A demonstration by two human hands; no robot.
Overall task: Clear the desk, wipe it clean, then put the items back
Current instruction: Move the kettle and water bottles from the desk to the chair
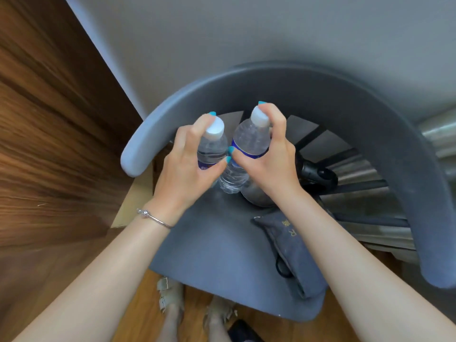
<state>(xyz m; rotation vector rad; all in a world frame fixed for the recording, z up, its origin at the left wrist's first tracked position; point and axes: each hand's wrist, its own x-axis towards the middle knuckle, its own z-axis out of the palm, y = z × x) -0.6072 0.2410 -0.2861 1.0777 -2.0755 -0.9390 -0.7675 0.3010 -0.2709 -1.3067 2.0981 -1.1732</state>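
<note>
Turquoise-nailed fingers point(209, 117) curl round two bottles: the left hand point(187, 166) grips the left bottle point(213, 146) near its cap, the right hand point(269, 159) the right bottle point(250, 139) likewise. Both bottles hang over the back of the chair point(209, 248) seat, touching or nearly so. Likely the clearing step, parking them off the desk; next they want setting upright without tipping. A grey pouch point(288, 250) lies along the seat's right edge, and a dark object point(318, 172) sits by the backrest, crowding the spot.
</note>
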